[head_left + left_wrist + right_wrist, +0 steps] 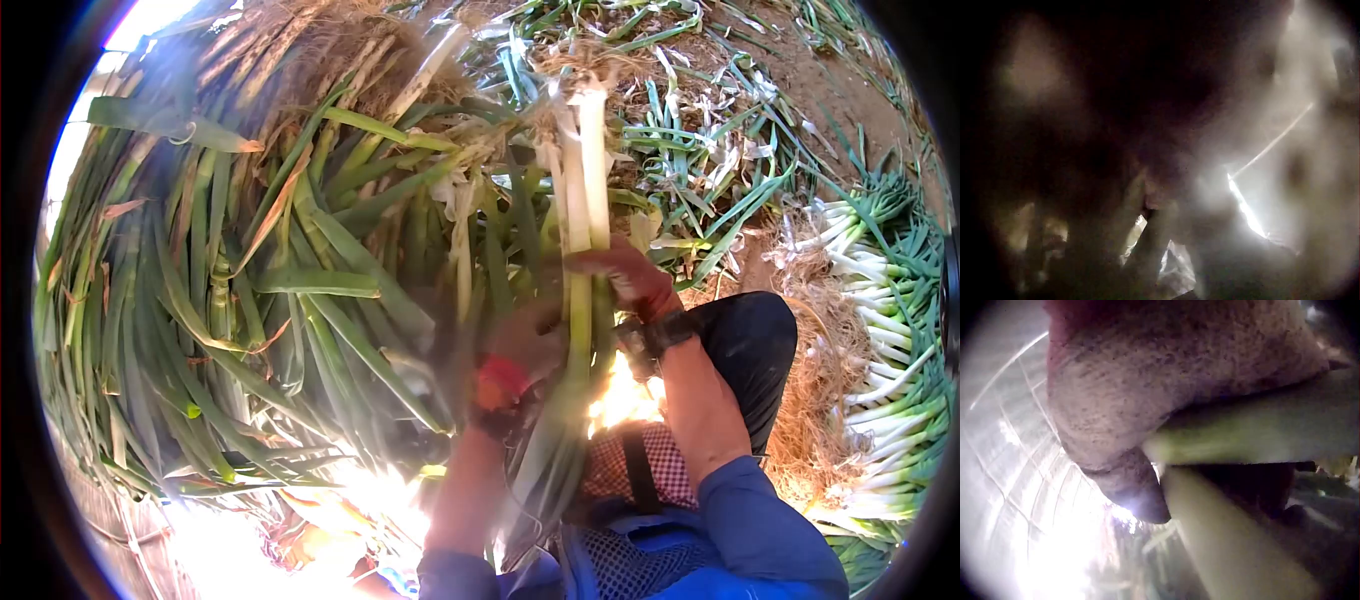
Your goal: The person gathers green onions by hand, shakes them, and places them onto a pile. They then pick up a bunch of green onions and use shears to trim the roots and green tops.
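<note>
Upright in front of the body stand a few long green onions (592, 170), roots at the top, pale shanks below them, green leaves hanging toward the lap. My gloved right hand (635, 280) grips them partway down. In the right wrist view its thumb (1129, 481) curls against two stalks (1260, 431). My left hand (525, 340), in a glove with a red cuff, is blurred beside the same stalks, at their left. The left wrist view is mostly dark and blurred, so I cannot tell how its fingers lie.
A big heap of untrimmed green onions (220, 260) fills the left side. Peeled skins and cut leaves (690, 150) litter the soil ahead. At the right lies a row of cleaned white-stemmed onions (885, 350), with a root pile (815, 370) beside my bent knee (755, 340).
</note>
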A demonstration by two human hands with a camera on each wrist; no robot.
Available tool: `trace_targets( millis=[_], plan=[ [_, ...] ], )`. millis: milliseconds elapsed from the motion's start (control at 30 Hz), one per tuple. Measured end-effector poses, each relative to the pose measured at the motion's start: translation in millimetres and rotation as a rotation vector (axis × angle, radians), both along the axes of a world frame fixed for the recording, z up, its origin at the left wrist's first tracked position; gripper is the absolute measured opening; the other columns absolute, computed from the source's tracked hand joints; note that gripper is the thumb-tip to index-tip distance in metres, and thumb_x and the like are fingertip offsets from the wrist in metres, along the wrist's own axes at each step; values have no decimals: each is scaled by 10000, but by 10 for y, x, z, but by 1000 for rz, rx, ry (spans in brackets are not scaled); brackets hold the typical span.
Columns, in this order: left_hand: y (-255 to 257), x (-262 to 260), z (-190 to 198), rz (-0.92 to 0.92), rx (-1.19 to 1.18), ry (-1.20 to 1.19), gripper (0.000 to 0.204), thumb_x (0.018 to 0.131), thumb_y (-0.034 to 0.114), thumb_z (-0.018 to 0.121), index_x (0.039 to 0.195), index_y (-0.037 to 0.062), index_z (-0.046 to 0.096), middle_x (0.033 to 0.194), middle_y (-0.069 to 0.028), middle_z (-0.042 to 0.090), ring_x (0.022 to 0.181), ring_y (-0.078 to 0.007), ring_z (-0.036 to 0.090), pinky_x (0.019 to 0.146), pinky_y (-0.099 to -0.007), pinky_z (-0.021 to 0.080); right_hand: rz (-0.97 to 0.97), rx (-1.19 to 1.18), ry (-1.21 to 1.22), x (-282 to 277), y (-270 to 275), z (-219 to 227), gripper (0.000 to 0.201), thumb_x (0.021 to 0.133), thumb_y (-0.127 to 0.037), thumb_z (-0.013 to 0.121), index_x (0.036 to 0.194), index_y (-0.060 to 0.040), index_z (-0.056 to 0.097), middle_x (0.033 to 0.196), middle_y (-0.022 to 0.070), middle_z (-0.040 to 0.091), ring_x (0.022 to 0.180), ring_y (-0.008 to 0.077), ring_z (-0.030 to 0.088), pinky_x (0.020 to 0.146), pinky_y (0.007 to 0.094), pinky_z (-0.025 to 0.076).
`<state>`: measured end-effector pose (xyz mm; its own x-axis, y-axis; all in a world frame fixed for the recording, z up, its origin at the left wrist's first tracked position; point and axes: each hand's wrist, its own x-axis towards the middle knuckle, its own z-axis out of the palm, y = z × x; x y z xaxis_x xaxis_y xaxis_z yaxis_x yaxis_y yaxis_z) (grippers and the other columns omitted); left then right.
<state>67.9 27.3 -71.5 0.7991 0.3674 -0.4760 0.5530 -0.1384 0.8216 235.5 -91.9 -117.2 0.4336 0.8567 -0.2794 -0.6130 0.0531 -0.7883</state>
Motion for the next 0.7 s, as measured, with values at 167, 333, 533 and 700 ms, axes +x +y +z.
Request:
trace_targets(
  millis=[167,333,533,700],
  plan=[
    [483,-117,157,182,8,-34,392,912,166,691,1258,-18,698,1035,-93,772,909,-143,702,857,-321,554,-171,201,175,221,-385,346,614,860,-175,752,1392,54,550,1211,207,700,1059,293,720,912,443,613],
    [948,-264,-366,8,1001,438,418,898,173,701,1265,-27,690,1006,-106,762,885,-175,699,820,-343,557,-168,534,206,446,-568,529,600,881,-217,717,1364,90,539,1153,237,703,1047,354,722,948,518,605],
    [602,-212,249,410,132,246,449,876,107,734,1297,-34,672,963,-98,766,833,-178,696,777,-332,559,-88,372,228,241,-496,486,564,881,-240,739,1326,73,589,1076,184,707,962,312,709,865,449,597],
    [367,-64,602,152,-34,-6,465,859,70,761,1305,-31,680,1002,-55,762,849,-109,685,770,-269,547,-150,365,283,176,-440,474,551,888,-243,724,1334,57,604,1009,140,695,877,257,687,784,383,575]
  ],
)
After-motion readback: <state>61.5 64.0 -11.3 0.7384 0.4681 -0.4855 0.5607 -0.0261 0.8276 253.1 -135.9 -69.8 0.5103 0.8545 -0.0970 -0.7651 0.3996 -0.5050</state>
